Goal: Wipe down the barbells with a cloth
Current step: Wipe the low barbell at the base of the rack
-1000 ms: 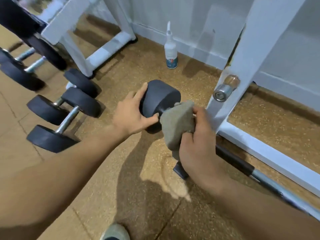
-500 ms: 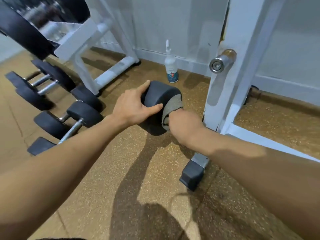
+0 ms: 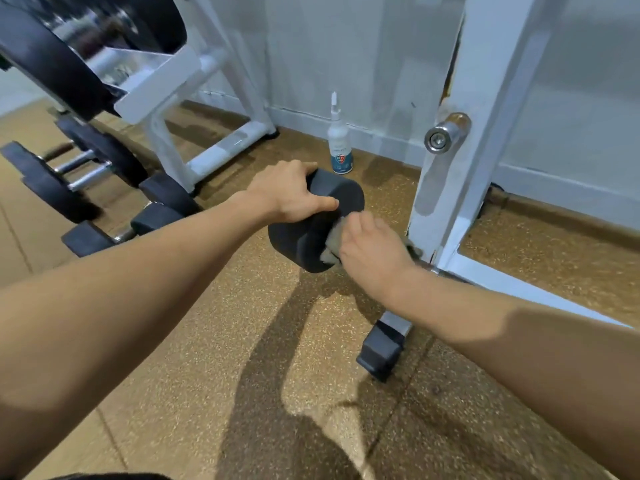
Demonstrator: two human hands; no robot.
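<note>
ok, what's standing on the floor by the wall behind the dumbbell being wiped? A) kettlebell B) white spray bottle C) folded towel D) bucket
B: a white spray bottle with a blue label stands upright on the floor at the wall's base, beyond the dumbbell that the left hand holds while the right hand presses the cloth to it.

A speckled brown floor (image 3: 194, 358) fills the lower view, crossed by long shadows. A pale wall (image 3: 346, 46) with a baseboard runs from 11 to 3 o'clock. A white frame (image 3: 485, 98) stands at 2 o'clock, a second white rack (image 3: 207, 157) at 11.
</note>
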